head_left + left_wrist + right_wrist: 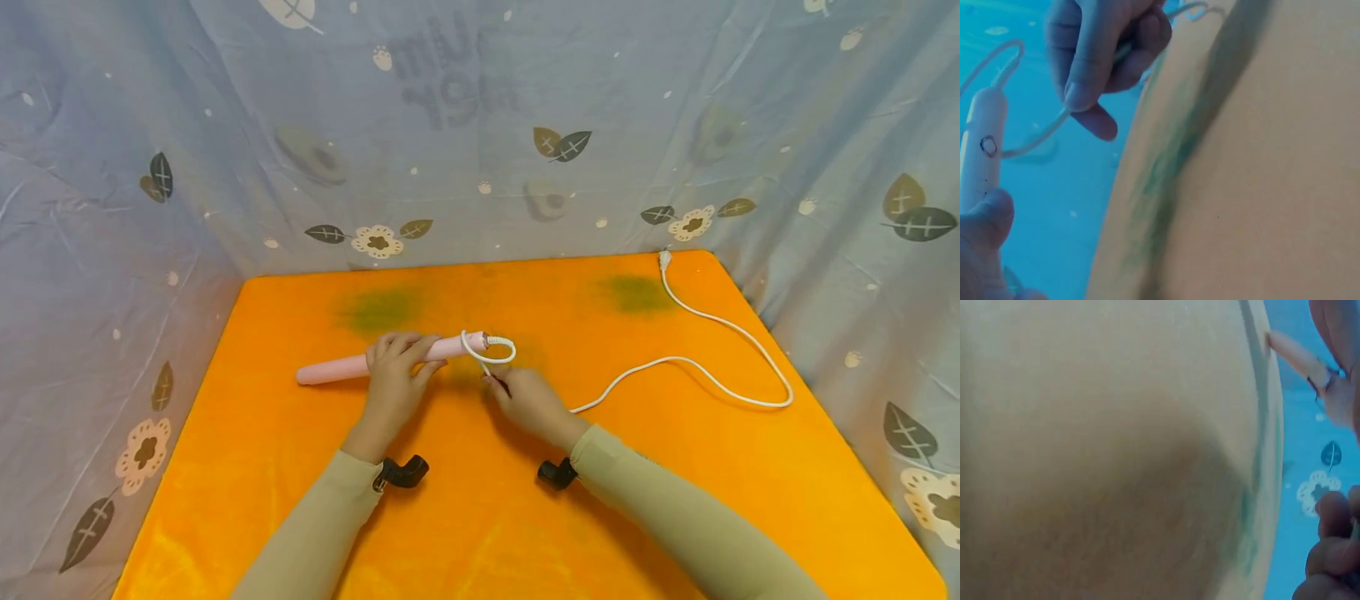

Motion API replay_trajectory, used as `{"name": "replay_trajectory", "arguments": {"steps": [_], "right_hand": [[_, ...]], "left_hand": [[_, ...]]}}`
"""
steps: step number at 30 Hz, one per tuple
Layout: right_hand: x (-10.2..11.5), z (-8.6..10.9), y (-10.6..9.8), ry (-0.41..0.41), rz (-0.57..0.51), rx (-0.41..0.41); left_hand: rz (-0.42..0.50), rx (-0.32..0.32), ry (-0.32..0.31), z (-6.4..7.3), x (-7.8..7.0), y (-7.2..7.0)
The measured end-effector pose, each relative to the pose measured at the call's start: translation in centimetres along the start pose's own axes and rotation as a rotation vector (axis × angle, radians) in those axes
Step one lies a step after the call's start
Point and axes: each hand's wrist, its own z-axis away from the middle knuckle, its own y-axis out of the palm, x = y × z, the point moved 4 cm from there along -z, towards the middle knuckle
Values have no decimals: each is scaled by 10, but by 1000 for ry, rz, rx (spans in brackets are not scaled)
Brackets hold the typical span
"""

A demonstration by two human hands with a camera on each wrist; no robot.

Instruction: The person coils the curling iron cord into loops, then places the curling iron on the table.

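A slim pink hair iron [337,370] lies slantwise above the orange cloth, its cord end to the right. My left hand [393,371] grips it around the middle, thumb along the near side. In the left wrist view the handle [982,137] shows a round button mark. A white cord [504,358] leaves the handle end, bends back and loops around the handle. My right hand [528,400] pinches this cord just right of the handle; in the left wrist view the right fingers [1094,62] are curled around it. The palm side is hidden in the head view.
The cord's slack [720,383] curves across the right of the orange-covered table [465,533] to a white plug [664,260] at the back right edge. Patterned curtains [480,200] hang behind and at both sides. Black wrist mounts [405,472] sit below both hands.
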Motion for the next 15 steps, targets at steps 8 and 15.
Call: {"name": "replay_trajectory", "arguments": {"steps": [8,15], "right_hand": [[22,8,-8,-127,275,-65],[42,11,-17,-263,460,-114]], "left_hand": [[-74,83,-15,-2,4,11],[-145,173,43,6,9,25]]}}
